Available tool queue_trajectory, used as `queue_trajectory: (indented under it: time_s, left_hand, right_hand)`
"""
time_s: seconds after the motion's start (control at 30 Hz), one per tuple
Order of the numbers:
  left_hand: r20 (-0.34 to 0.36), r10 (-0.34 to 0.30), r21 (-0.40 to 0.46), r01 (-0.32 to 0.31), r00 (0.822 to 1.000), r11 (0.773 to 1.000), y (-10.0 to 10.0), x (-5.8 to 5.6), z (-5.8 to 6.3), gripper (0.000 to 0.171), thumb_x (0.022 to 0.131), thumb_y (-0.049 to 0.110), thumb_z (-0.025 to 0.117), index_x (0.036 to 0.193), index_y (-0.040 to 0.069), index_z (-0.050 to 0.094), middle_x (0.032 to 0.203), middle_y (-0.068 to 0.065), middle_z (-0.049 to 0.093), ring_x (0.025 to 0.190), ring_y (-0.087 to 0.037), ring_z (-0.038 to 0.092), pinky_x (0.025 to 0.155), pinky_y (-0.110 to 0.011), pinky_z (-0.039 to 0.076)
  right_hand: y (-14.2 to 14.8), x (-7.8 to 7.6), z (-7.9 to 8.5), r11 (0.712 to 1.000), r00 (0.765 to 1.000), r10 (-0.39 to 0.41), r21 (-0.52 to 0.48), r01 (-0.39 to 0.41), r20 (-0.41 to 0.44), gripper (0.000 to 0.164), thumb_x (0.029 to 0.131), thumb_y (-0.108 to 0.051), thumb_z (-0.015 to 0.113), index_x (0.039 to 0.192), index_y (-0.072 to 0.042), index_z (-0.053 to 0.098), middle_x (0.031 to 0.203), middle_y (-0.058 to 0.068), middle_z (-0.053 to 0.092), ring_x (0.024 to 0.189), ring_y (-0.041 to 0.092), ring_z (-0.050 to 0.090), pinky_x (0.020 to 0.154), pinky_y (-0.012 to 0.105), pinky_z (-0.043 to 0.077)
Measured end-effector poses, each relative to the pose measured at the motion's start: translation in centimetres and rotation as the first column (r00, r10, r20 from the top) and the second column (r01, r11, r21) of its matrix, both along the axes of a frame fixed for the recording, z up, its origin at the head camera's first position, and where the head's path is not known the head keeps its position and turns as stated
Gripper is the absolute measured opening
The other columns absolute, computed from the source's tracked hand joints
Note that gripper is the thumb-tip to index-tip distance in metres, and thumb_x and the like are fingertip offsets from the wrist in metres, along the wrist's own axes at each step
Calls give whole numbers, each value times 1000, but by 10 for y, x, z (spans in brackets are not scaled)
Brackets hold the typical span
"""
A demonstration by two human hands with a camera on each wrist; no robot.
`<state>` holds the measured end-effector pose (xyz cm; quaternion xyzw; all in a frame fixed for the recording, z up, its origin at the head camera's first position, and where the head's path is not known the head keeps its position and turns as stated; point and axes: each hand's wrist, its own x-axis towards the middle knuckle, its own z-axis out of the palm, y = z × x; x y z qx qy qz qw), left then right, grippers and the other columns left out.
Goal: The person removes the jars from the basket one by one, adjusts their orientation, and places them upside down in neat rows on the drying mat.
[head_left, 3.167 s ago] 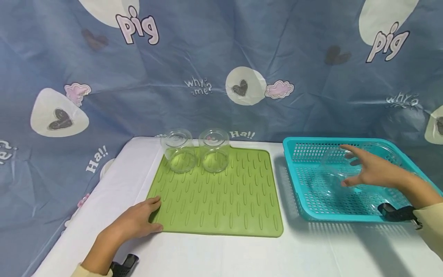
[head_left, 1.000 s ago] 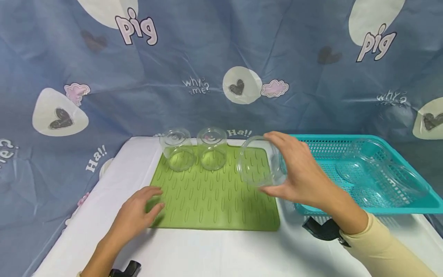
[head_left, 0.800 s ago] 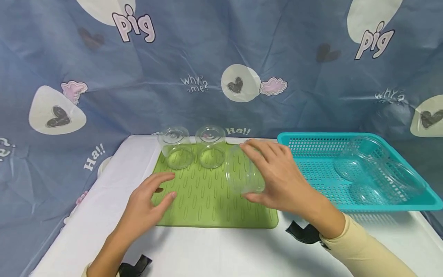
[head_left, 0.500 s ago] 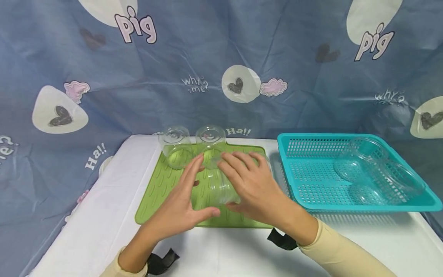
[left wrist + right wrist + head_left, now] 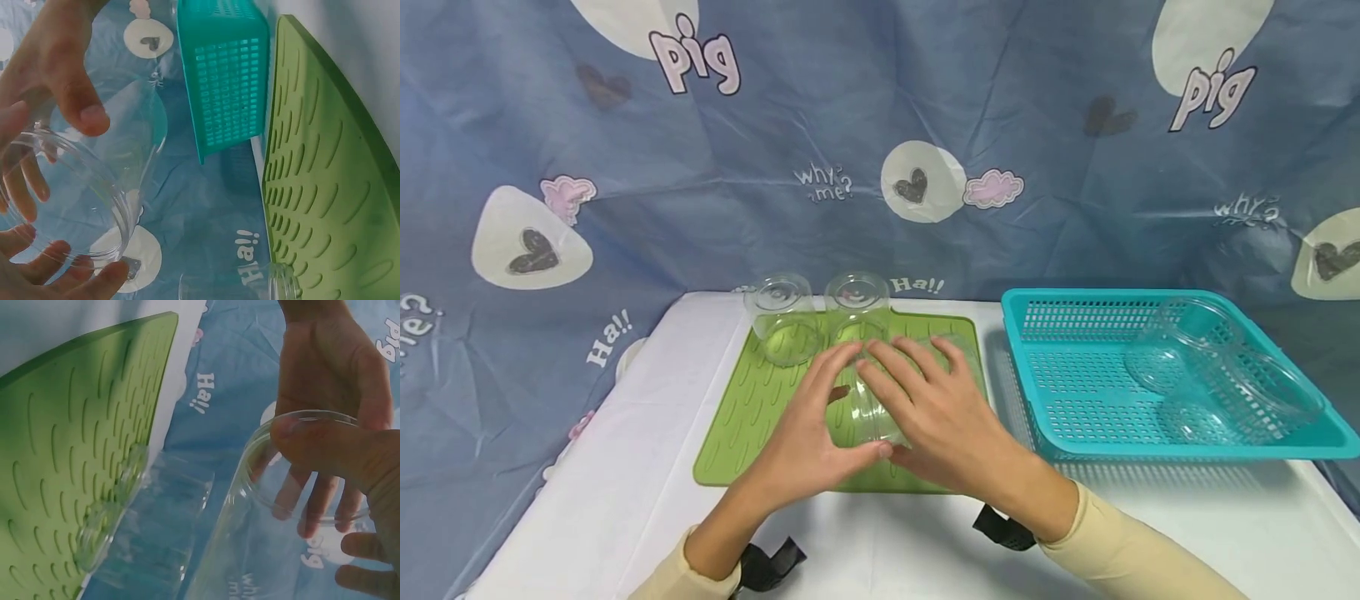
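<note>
1. L hand (image 5: 797, 442), up from mat's edge moments ago, now curls fingers & thumb round rim of clear cup (image 5: 867, 417); R hand (image 5: 943, 417) grips its wall.
2. Upshot, seemingly: cup's shared btwn both hands, sideways above green mat (image 5: 737, 417), not yet down.
3. Off right, turquoise basket (image 5: 1195, 452) w/ two cups (image 5: 1176, 342) left.
4. At rear, upturned pair (image 5: 859, 298) unmoved.
</note>
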<state>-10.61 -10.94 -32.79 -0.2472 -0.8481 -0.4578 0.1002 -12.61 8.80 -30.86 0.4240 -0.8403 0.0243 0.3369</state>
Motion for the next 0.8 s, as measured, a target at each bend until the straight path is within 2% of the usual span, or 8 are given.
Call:
queue_trajectory:
  time_s: [0.13, 0.3, 0.37, 0.43, 0.5, 0.63, 0.7, 0.8]
  left_hand:
    - [-53, -9, 7, 9, 999, 1000, -4, 0, 0, 98, 69, 23, 89, 151, 22, 35, 153, -2, 40, 139, -20, 43, 99, -44, 56]
    - [-70, -61, 36, 64, 996, 997, -15, 4, -1, 96, 67, 19, 90, 148, 21, 39, 150, -1, 44, 134, -18, 46, 97, -40, 57]
    - [-26, -93, 79, 95, 995, 992, -20, 5, -1, 94, 68, 15, 90, 148, 19, 40, 148, -3, 45, 132, -17, 47, 97, -37, 57]
    - [33, -148, 152, 141, 988, 978, -25, 5, 0, 92, 70, 11, 88, 148, 13, 39, 148, -7, 45, 129, -18, 48, 97, -35, 57]
    - [93, -227, 252, 198, 969, 947, -28, 4, 0, 87, 74, 9, 84, 148, 8, 38, 147, -9, 45, 129, -17, 50, 98, -36, 57]
    - [129, -427, 451, 331, 895, 829, -33, 2, -2, 78, 85, 10, 76, 148, -2, 32, 146, -12, 44, 132, -18, 50, 99, -39, 57]
    - [125, -485, 503, 366, 866, 783, -34, 2, -5, 76, 88, 13, 73, 148, -5, 30, 145, -13, 44, 132, -19, 50, 99, -40, 57]
    - [135, -511, 520, 378, 849, 766, -35, 2, -7, 75, 89, 13, 71, 150, -3, 30, 146, -16, 42, 132, -19, 50, 100, -40, 56]
  right_hand:
    - [3, 4, 1, 1000, 1000, -10, 9, 10, 29, 106, 54, -59, 91, 142, -19, 47, 147, 5, 51, 131, 29, 50, 103, 57, 45]
    - [21, 11, 2, 998, 985, 42, -50, -35, 168, 105, 58, -56, 92, 144, -17, 46, 149, 7, 49, 134, 29, 49, 105, 56, 45]
    - [32, 12, -1, 988, 953, 95, -147, -54, 287, 106, 61, -53, 91, 146, -13, 43, 151, 9, 46, 137, 29, 45, 108, 56, 43]
    - [43, 14, -5, 954, 902, 188, -292, -73, 389, 109, 66, -54, 88, 150, -9, 36, 154, 10, 41, 142, 28, 40, 114, 53, 39]
    - [49, 15, -10, 889, 848, 326, -441, -124, 419, 111, 71, -54, 85, 152, -3, 29, 157, 15, 34, 147, 28, 33, 121, 47, 32]
    - [48, 17, -22, 759, 774, 530, -600, -252, 346, 113, 77, -52, 80, 151, 3, 17, 160, 24, 22, 150, 28, 26, 122, 37, 29]
    - [46, 17, -27, 722, 749, 577, -631, -283, 324, 112, 76, -47, 83, 151, 2, 15, 159, 25, 19, 147, 26, 30, 115, 39, 40]
    - [45, 16, -30, 696, 734, 608, -647, -310, 303, 110, 76, -43, 84, 151, 1, 16, 157, 25, 21, 140, 23, 36, 99, 38, 53]
